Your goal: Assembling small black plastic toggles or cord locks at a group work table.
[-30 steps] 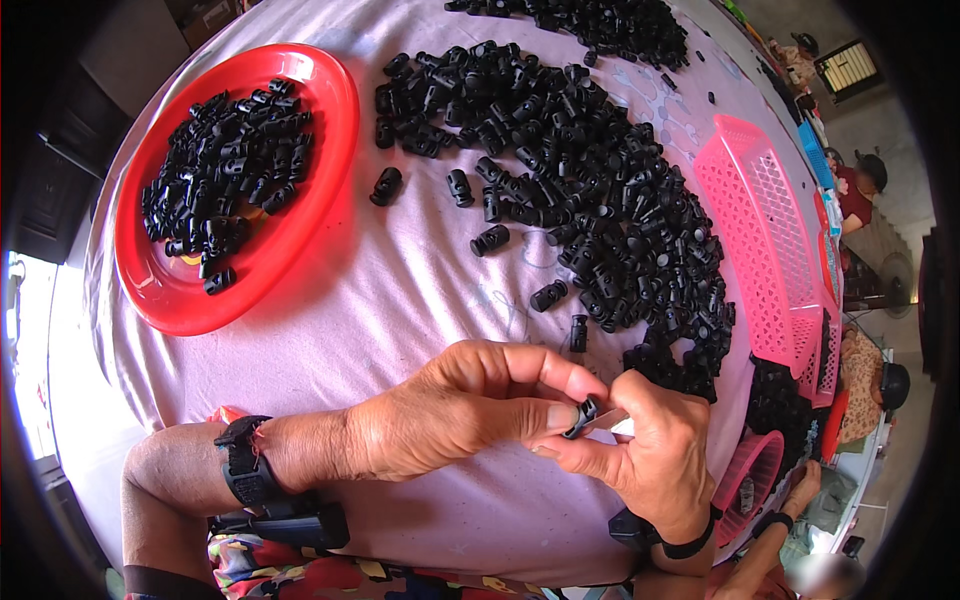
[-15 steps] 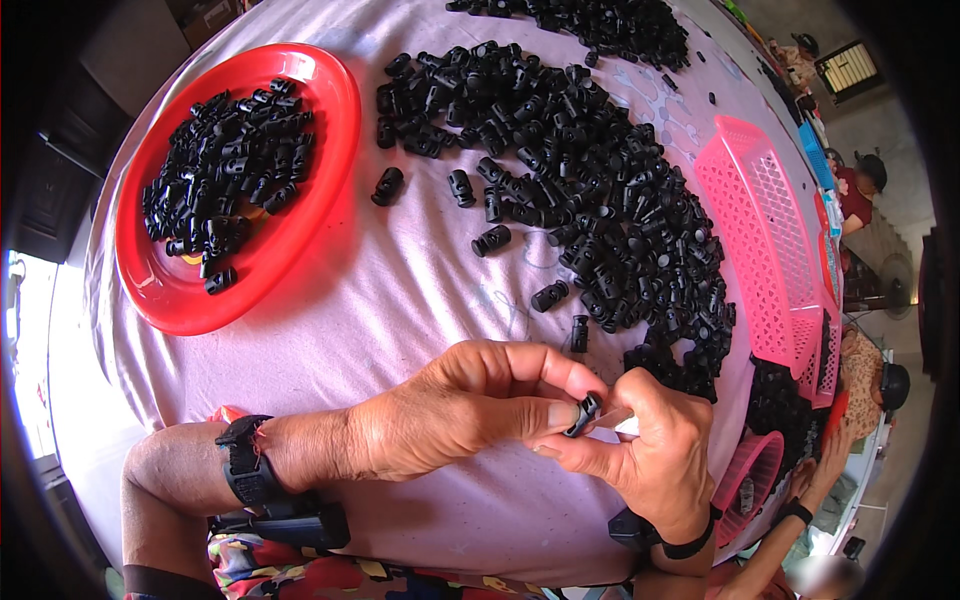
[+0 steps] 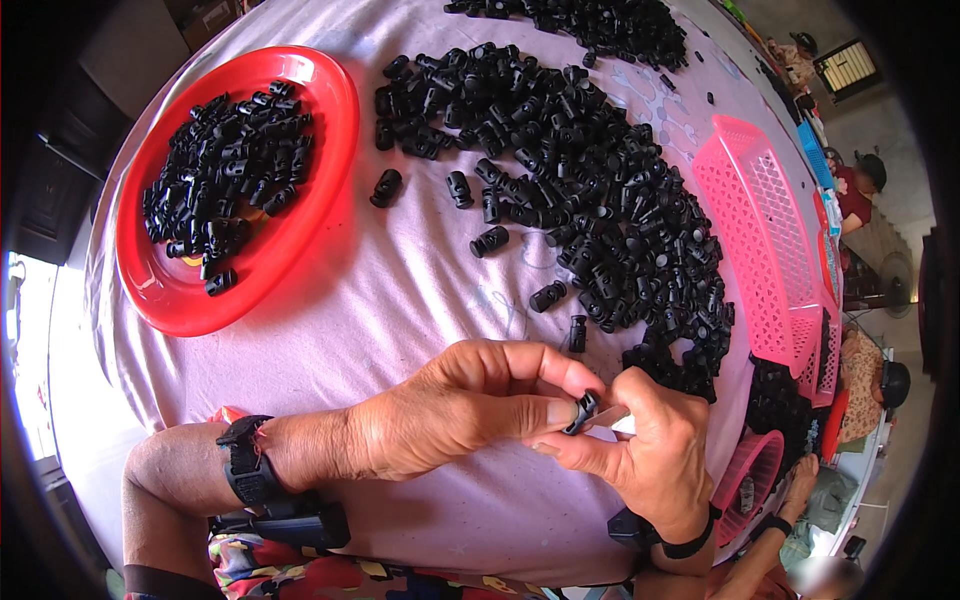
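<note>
My left hand (image 3: 475, 412) pinches a small black cord lock (image 3: 581, 412) between thumb and fingertips, low in the middle of the view. Close against it, my right hand (image 3: 662, 455) is closed on a small thin tool (image 3: 622, 422) with a pale, whitish part. The tool's tip reaches the cord lock; most of the tool is hidden by the fingers. Beyond my hands spreads a big pile of black cord locks (image 3: 625, 225), with a few lying loose at its near side. At the left, a red oval tray (image 3: 340, 120) holds a heap of similar cord locks (image 3: 240, 150).
A pink cloth (image 3: 420, 270) covers the table. Another black pile (image 3: 610, 30) lies at the far edge. Along the right stand a long pink plastic basket (image 3: 740, 230) and a round pink one (image 3: 748, 490). A co-worker's hand (image 3: 803, 480) is at the lower right; other people sit farther off.
My hands keep almost the same pose, with the cord lock turned very slightly. The co-worker's hand at the lower right has moved left and down.
</note>
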The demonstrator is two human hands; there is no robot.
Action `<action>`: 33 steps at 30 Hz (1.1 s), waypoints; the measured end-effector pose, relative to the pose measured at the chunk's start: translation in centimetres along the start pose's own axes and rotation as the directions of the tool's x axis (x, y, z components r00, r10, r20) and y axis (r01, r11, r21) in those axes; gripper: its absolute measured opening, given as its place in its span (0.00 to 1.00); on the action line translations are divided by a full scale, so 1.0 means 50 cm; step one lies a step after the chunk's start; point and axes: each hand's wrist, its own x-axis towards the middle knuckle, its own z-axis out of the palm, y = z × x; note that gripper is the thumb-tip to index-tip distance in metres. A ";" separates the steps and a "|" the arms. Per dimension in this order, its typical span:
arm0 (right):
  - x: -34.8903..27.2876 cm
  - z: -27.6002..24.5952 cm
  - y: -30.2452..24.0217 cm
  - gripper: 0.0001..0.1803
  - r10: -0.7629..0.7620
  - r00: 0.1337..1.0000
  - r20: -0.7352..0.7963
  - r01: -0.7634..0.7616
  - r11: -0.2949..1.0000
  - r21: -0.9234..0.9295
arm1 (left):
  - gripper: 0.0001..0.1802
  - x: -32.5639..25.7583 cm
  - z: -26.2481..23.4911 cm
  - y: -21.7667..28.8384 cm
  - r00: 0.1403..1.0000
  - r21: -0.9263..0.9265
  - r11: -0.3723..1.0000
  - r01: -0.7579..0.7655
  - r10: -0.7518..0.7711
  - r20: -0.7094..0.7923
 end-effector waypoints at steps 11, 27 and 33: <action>-0.002 -0.009 -0.021 0.16 0.112 0.989 -0.101 -0.081 0.960 0.268 | 0.16 -0.005 -0.001 0.005 0.997 -0.052 0.998 0.032 -0.036 -0.070; 0.010 -0.019 -0.005 0.09 -0.026 1.000 0.014 0.019 0.924 0.381 | 0.18 -0.003 -0.003 0.015 0.997 0.113 0.991 0.071 -0.071 -0.005; 0.006 -0.016 0.000 0.11 0.013 0.999 0.029 -0.024 0.916 0.401 | 0.17 -0.004 0.008 0.019 0.999 0.209 0.977 0.038 -0.030 -0.043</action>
